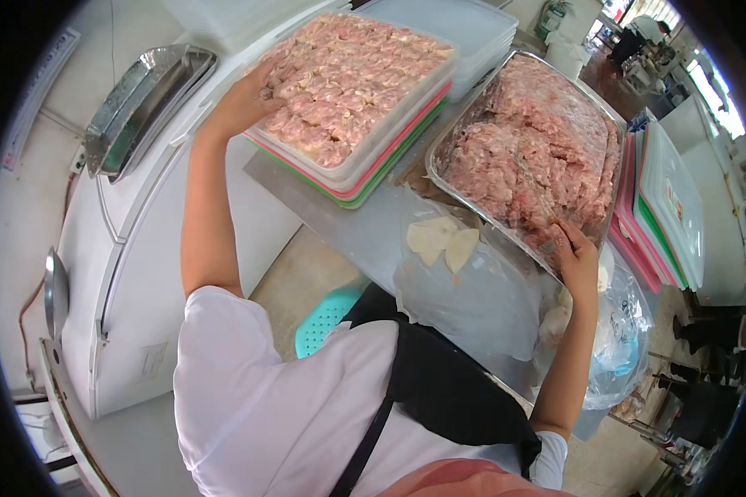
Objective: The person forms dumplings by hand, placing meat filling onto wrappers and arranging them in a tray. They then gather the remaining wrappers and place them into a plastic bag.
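Note:
My left hand [257, 98] reaches over the near left edge of a clear tray [363, 168] filled with rows of meat-filled pieces [348, 79], its fingers apart. That tray rests on a stack of red and green trays [358, 199]. At the right, my right hand [574, 255] is at the near corner of a metal pan [472, 203] heaped with ground meat [539, 149]. Its fingers are bent against the meat, and what they hold, if anything, is too small to make out. Between the two, pale round wrappers [443, 240] lie on a plastic sheet [464, 298].
Clear stacked containers [452, 33] stand behind the trays. Upright colored trays or lids [667, 203] are right of the pan, near a plastic bag [617, 331]. Metal trays [145, 108] sit on a white appliance [153, 273] at left. A turquoise stool [327, 319] is below.

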A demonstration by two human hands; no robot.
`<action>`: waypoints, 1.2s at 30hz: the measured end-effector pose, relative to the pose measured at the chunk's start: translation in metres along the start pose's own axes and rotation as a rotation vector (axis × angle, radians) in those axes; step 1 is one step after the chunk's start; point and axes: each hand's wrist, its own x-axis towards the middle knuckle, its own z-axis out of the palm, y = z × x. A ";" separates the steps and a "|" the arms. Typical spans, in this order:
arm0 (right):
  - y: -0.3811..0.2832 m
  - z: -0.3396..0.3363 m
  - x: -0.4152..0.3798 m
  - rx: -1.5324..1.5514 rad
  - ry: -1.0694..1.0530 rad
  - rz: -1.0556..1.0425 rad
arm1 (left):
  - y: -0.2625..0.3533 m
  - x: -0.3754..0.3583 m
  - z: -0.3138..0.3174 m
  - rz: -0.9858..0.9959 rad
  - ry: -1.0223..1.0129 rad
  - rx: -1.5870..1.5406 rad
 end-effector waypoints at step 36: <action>-0.084 -0.078 -0.021 -1.272 -0.237 -0.244 | 0.199 -0.075 0.139 0.747 -0.398 -0.530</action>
